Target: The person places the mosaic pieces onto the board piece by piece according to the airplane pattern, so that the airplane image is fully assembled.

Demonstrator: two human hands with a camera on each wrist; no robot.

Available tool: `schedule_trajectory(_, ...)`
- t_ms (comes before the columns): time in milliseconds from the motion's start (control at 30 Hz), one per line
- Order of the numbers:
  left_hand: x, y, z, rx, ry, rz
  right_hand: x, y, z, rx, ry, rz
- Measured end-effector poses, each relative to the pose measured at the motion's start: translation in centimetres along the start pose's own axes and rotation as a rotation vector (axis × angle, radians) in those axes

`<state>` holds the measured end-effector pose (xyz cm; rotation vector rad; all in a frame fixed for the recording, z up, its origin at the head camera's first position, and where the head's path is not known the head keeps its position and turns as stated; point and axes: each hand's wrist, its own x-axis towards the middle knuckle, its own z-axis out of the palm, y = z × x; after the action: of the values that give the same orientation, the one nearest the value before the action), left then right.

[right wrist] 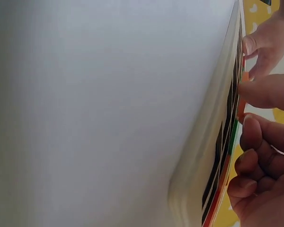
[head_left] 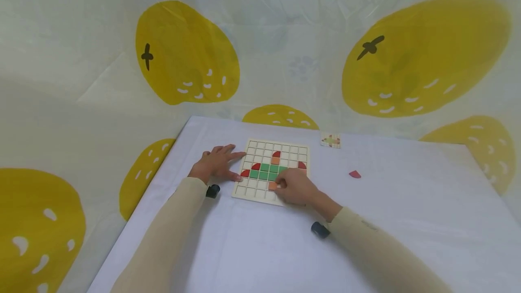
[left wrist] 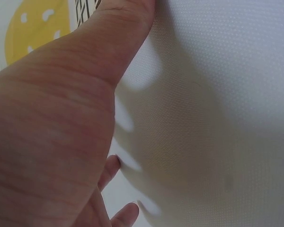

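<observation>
A pale square grid board lies on the white table. Green square tiles fill a block of its middle cells, with red rounded pieces and orange squares around them. My right hand is over the board's lower right part, thumb and forefinger pinching an orange square tile at the grid. The right wrist view shows this orange tile edge-on between the fingertips, other fingers curled. My left hand has its fingers spread at the board's left edge, thumb and forefinger touching it.
A loose red rounded piece lies on the table right of the board. Farther back is a small pattern card with a coloured figure on a grid. A curtain with yellow fruit prints hangs behind the table.
</observation>
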<state>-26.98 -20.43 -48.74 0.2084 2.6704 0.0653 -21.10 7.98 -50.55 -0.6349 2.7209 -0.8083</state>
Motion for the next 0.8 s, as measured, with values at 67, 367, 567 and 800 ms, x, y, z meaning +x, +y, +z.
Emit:
schedule_trajectory(67,0.0,0.0,0.0,0.002,-0.001,0.001,0.2,0.0,0.2,-0.012,0.001,-0.003)
schedule_trajectory(367,-0.3,0.1,0.0,0.013,0.012,0.001,0.4,-0.7,0.4,-0.024,0.014,0.014)
schedule_trajectory(567,-0.6,0.3,-0.1,0.003,0.011,-0.002,0.3,-1.0,0.4,-0.02,0.013,0.044)
schedule_trajectory(800,-1.0,0.4,-0.2,0.005,0.019,0.002,0.2,-0.8,0.6,0.001,0.028,0.05)
